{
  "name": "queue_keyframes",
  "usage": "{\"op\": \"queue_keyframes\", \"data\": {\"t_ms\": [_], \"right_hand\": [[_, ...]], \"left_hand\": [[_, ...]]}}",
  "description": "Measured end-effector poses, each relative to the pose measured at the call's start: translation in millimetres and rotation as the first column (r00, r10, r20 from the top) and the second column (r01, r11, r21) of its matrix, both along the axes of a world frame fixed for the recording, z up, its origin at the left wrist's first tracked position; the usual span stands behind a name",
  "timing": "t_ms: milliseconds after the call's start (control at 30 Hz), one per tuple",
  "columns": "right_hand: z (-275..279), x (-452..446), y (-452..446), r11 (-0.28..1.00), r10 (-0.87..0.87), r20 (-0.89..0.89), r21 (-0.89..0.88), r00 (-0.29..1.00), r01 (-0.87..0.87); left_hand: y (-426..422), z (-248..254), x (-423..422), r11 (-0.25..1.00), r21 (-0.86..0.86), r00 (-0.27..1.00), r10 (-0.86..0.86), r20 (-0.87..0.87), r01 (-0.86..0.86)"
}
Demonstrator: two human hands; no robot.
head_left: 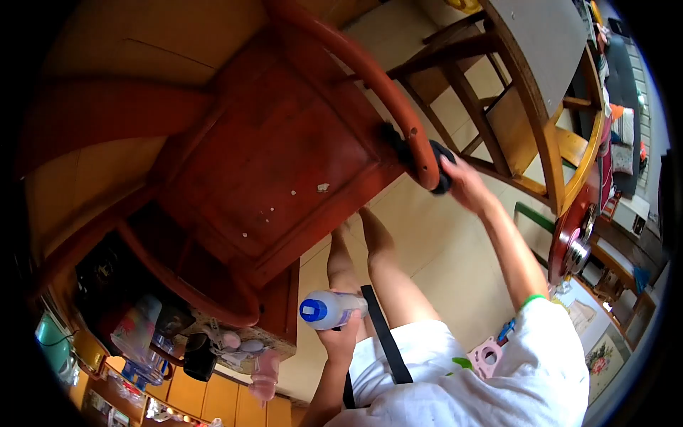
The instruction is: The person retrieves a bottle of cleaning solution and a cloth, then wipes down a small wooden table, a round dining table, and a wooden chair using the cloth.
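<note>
My left hand (342,336) is wrapped round a translucent plastic bottle (345,307) with a blue cap (313,309), held in front of my lap. My right hand (466,183) grips a black cloth (444,169) against the end of a curved armrest (409,117). The armrest belongs to a reddish-brown wooden chair (249,167). Some of the cloth shows on the armrest's far side. Several pale chips or bits (322,188) mark the chair's flat seat.
A wooden chair frame (498,121) and a grey-topped table (544,43) stand at the upper right. At the lower left, cups, a black mug (200,357) and a pink container (264,373) crowd a counter. A pink stool (488,356) is on the tiled floor (455,249).
</note>
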State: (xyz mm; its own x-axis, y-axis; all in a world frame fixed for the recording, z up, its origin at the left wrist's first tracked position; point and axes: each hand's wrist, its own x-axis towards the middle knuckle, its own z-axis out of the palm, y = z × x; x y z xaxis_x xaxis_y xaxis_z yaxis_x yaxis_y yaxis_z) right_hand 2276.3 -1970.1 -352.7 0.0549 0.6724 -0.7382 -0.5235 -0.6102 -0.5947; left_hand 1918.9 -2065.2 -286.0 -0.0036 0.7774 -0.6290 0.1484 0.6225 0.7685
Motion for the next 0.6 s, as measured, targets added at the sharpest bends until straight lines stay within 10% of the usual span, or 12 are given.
{"op": "queue_keyframes", "data": {"t_ms": [133, 233, 400, 600], "right_hand": [[37.1, -47.5, -31.4, 0.951, -0.258, 0.180, 0.223, 0.949, 0.216], [39.8, -59.0, 4.6, 0.854, 0.003, 0.801, 0.309, 0.599, -0.418], [46.0, -63.7, 131.6, 0.691, -0.015, 0.999, 0.032, 0.030, -0.722], [21.7, -101.5, 290.5, 0.702, -0.146, 0.989, 0.115, 0.017, -0.703]], "left_hand": [[2.8, 2.6, 3.4, 0.999, 0.029, 0.997, -0.029, -0.066, 0.031], [10.3, 9.8, 9.1, 0.998, 0.047, 0.999, 0.032, -0.018, -0.031], [5.5, 3.5, 13.1, 0.997, 0.071, 0.998, 0.041, -0.048, -0.038], [8.2, 2.2, 18.5, 0.996, 0.072, 0.999, 0.042, 0.005, -0.042]]}}
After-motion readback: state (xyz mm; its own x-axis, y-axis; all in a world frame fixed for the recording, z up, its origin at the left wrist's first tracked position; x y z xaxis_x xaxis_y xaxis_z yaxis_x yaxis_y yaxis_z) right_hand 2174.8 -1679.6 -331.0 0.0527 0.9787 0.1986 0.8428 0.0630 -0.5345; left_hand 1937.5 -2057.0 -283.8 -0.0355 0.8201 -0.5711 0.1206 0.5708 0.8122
